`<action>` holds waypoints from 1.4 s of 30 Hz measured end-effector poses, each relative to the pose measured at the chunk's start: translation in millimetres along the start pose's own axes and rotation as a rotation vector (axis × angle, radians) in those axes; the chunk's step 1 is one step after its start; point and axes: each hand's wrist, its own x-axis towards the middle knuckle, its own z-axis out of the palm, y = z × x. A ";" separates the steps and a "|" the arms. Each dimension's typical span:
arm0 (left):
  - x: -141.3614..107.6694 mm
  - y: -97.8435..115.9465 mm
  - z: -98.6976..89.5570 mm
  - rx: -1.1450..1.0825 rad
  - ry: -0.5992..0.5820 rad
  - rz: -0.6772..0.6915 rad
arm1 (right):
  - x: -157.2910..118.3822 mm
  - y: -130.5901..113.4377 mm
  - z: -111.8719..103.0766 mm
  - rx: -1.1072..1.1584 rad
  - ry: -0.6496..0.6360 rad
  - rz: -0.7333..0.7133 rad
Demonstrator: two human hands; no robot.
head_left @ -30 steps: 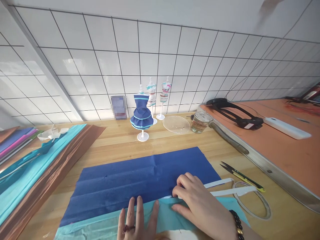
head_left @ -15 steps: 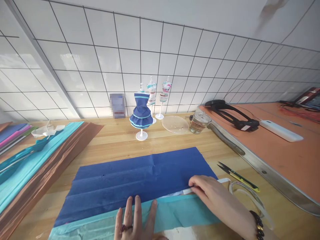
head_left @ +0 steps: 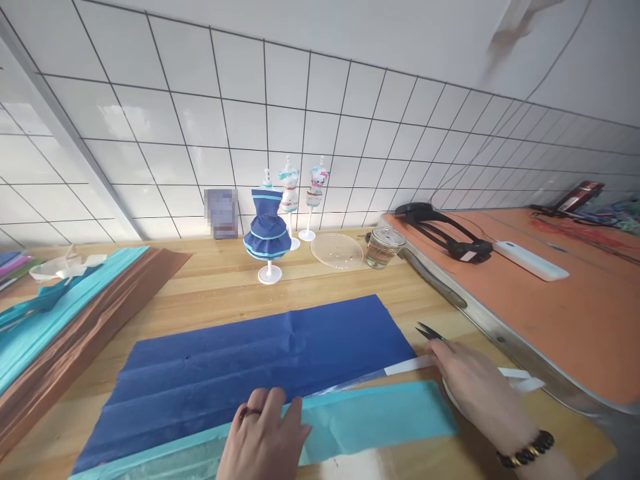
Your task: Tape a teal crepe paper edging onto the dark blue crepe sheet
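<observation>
A dark blue cloth panel (head_left: pixel 260 353) lies spread on the wooden table, with a teal cloth strip (head_left: pixel 380 417) along its near edge. Clear glossy tape (head_left: pixel 345 383) runs between them, continuing into a white paper strip (head_left: pixel 407 365). My right hand (head_left: pixel 467 380), with a beaded bracelet, has its fingers closed on that strip. Just beyond its fingertips, the black tips of thread snips (head_left: pixel 427 331) stick out; the hand covers their handle. My left hand (head_left: pixel 265 433), wearing a ring, rests on the teal cloth with bent fingers slightly apart, tips partly hidden.
Beyond the cloth stand a small dress form in a blue dress (head_left: pixel 269 227), two other small forms, a clear round disc (head_left: pixel 337 251) and a glass (head_left: pixel 384 248). Folded teal and brown cloth (head_left: pixel 105 313) lies left. A metal-edged orange board (head_left: pixel 540 313) is at right.
My right hand has moved right, baring more of the glossy tape and covering the snips' handle. My left fingers, spread flat before, are now bent. The view has turned slightly right.
</observation>
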 end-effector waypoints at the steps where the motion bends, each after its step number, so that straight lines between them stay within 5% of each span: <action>1: 7.3 2.0 -7.3 -0.050 -0.066 0.016 | 0.1 0.5 0.1 -0.047 0.014 -0.001; 4: 26.0 4.7 -21.7 -0.197 -0.212 0.034 | 1.0 -11.1 -2.5 -0.066 0.129 -0.066; 8: 36.7 2.3 -15.4 -0.399 -0.250 0.012 | 0.0 -50.6 -9.4 0.248 0.277 -0.289; 12: 36.4 0.0 -1.4 -0.468 -0.190 0.003 | 1.7 -95.0 -24.2 0.543 0.102 -0.449; 15: 35.6 -0.3 -1.5 -0.480 -0.191 0.010 | 7.6 -113.1 -36.0 0.539 -0.119 -0.435; 25: 32.6 -5.9 -1.1 -0.580 -0.198 -0.031 | 12.5 -97.7 -39.8 0.406 -0.408 -0.185; 32: 28.3 -10.1 -7.6 -0.592 -0.229 0.007 | 10.4 -102.4 -48.5 0.457 -0.466 -0.197; 42: 24.2 -28.0 -6.3 -0.555 -0.205 -0.029 | 9.0 -103.3 -49.5 0.386 -0.537 -0.036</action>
